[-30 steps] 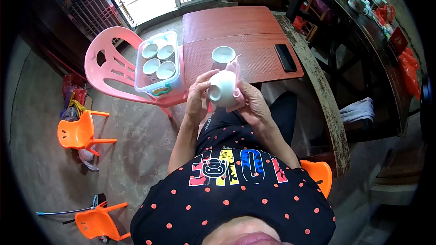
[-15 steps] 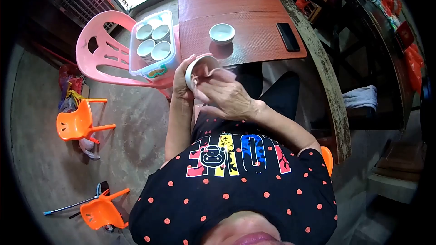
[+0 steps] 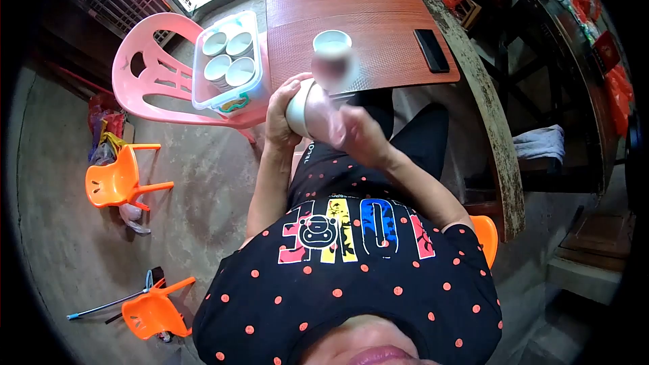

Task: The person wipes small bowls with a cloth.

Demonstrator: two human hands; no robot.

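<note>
My left hand (image 3: 278,116) is wrapped around a white bowl (image 3: 297,113), which is tilted on its side in front of the table's near edge. In my right hand (image 3: 366,136) is a thin pinkish cloth (image 3: 324,119), bunched in closed fingers and pressed against the bowl's mouth. The cloth hides the bowl's inside. Just beyond my hands, a second white bowl (image 3: 332,38) stands on the reddish-brown table (image 3: 378,10); a blurred patch covers its lower part.
A clear plastic box (image 3: 203,94) with several stacked white bowls (image 3: 216,69) rests on a pink chair (image 3: 128,88) left of the table. A black phone (image 3: 430,51) lies at the table's right. Two small orange chairs (image 3: 110,186) are on the floor at left. A wooden bench (image 3: 495,128) runs along the right.
The bowl in my left hand has turned, so its outer side shows more. My right hand has shifted to the right with the cloth, out from over the bowl's opening.
</note>
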